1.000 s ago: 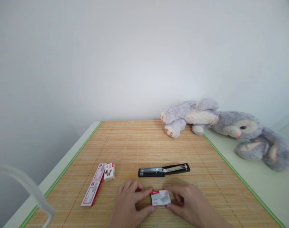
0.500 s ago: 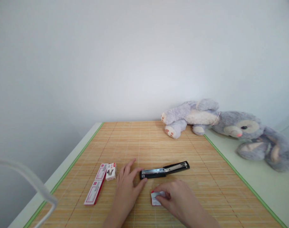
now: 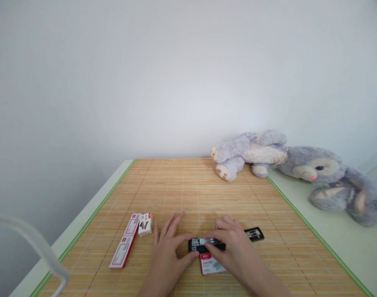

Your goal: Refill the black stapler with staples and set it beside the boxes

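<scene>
A black stapler (image 3: 202, 249) lies opened out on the bamboo mat, its silver inner channel facing up. My left hand (image 3: 167, 256) has thumb and index finger closed on the stapler's left end, the other fingers spread. Over the middle of the stapler, my right hand (image 3: 234, 247) pinches a small silvery strip, seemingly staples (image 3: 211, 240), at the channel; the fingers partly cover it. The stapler's far right arm (image 3: 255, 234) sticks out behind the right hand. Just below the stapler lies a small red-and-white staple box (image 3: 210, 266), partly hidden by the right hand.
Left of my hands, a small white box with a stapler picture (image 3: 145, 225) touches two flat red-and-white boxes (image 3: 125, 243). A grey plush rabbit (image 3: 262, 153) lies along the back right. A white cable-like curve (image 3: 36, 239) crosses the lower left, and a wall stands behind.
My right hand has moved from the staple box up to the stapler's channel. The stapler has shifted right and nearer, and my left hand has closed on its end.
</scene>
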### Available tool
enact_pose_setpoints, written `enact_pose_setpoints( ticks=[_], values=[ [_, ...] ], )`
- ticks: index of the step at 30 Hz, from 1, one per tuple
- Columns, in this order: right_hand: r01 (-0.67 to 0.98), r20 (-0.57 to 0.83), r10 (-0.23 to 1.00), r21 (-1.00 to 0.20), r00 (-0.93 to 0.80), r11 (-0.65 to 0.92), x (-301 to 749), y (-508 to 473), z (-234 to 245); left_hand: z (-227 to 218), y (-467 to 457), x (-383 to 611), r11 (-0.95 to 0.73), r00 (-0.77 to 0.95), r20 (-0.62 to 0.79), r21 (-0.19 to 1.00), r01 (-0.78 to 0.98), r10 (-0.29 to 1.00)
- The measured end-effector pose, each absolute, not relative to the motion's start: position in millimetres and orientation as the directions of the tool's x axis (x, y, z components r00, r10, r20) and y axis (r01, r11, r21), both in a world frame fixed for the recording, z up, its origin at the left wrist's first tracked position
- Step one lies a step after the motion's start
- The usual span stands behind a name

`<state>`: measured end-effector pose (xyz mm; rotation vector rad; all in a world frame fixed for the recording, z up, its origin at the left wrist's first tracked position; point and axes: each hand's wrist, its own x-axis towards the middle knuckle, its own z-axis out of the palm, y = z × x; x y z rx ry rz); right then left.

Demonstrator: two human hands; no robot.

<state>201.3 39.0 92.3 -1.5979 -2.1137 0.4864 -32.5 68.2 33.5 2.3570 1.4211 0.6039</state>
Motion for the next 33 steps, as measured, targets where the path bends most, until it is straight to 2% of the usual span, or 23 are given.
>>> enact_pose_setpoints(
  ticks=[16, 24, 28, 30, 33],
  values=[
    [0.866, 0.092, 0.966, -0.429, -0.243, 0.258, 218.9, 37.6, 98.4, 34.9, 69.1, -31.8, -0.419, 0.399, 0.151, 0.486, 0.767, 0.905],
    [0.842, 0.125, 0.949, -0.439, -0.289, 0.315, 199.2, 33.7, 95.9, 34.8, 69.0, -32.9, -0.431, 0.406, 0.161, 0.484, 0.762, 0.9],
    [0.847, 0.16, 0.943, -0.414, -0.292, 0.333, 233.5, 32.4, 108.0, 34.2, 69.1, -32.9, -0.433, 0.408, 0.164, 0.489, 0.757, 0.898],
    [0.87, 0.203, 0.951, -0.394, -0.232, 0.297, 266.2, 31.0, 111.9, 34.5, 69.5, -32.5, -0.429, 0.406, 0.16, 0.496, 0.755, 0.9],
    [0.882, 0.192, 0.965, -0.404, -0.176, 0.242, 316.5, 25.8, 109.5, 35.9, 69.8, -31.6, -0.414, 0.398, 0.145, 0.511, 0.754, 0.906]
  ],
)
